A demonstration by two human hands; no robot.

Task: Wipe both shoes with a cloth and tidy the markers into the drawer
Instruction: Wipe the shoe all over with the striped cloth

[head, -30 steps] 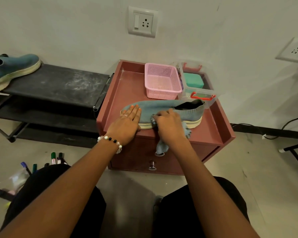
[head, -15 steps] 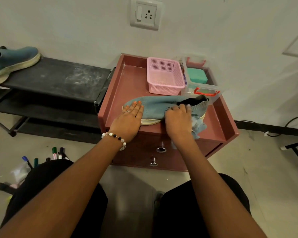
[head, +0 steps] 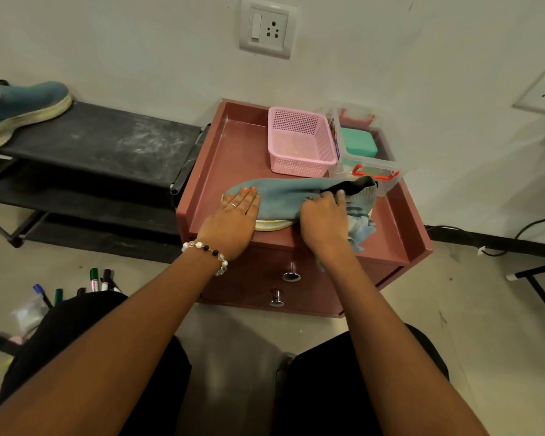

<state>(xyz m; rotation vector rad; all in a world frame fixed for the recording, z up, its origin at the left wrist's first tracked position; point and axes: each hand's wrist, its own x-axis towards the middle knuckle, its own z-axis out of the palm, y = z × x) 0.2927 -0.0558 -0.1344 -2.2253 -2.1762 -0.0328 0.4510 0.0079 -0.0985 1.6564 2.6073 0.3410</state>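
While the blue knit shoe (head: pixel 283 196) lies on its side across the middle of the frame, on the front part of the reddish drawer cabinet (head: pixel 227 152), the step in hand looks to be the wiping of its heel end, and it goes best with firm, short strokes along the knit and down over the pale sole edge, the shoe pinned so it cannot skid toward the pink basket (head: pixel 299 141) just behind it. Pressure should stay modest, since the soft upper will likely crumple under a heavy push. The left hand (head: pixel 233 220) lies flat, fingers straight and together, pressing down on the toe end left of centre, the wrist with its bead bracelet hanging over the cabinet's front edge. The right hand (head: pixel 323 220) sits right of centre with fingers curled over the blue cloth (head: pixel 361 225), bunching it against the shoe near the dark collar opening; loose cloth spills out to the right of the knuckles. Both forearms reach up from the bottom of the frame. A second shoe (head: pixel 22 105) waits on the black rack (head: pixel 107 136) at upper left, and the markers (head: pixel 98 280) stand at lower left, apart from the drawer (head: pixel 265 272), which appears closed.
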